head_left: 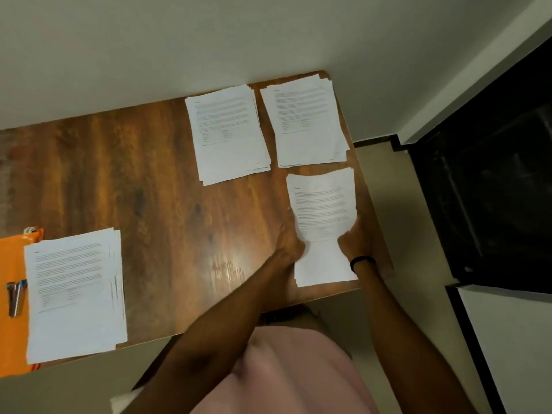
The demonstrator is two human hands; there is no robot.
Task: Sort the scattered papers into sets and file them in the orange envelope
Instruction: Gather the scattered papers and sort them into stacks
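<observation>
Four stacks of printed white papers lie on a wooden table [155, 186]. My left hand [288, 237] and my right hand [354, 240] grip the near-right stack [324, 204] by its two long sides, pinching its middle inward so it bows. A second stack [307, 124] lies at the far right corner and a third stack [228, 132] sits just left of it. The fourth stack [74, 294] rests at the near left, partly on top of the orange envelope [13, 339].
Two binder clips [16, 295] lie on the orange envelope at the left edge. The table's right edge runs just beside my right hand, with pale floor [418, 234] beyond. A black panel [493, 189] stands to the right, and a white wall lies behind the table.
</observation>
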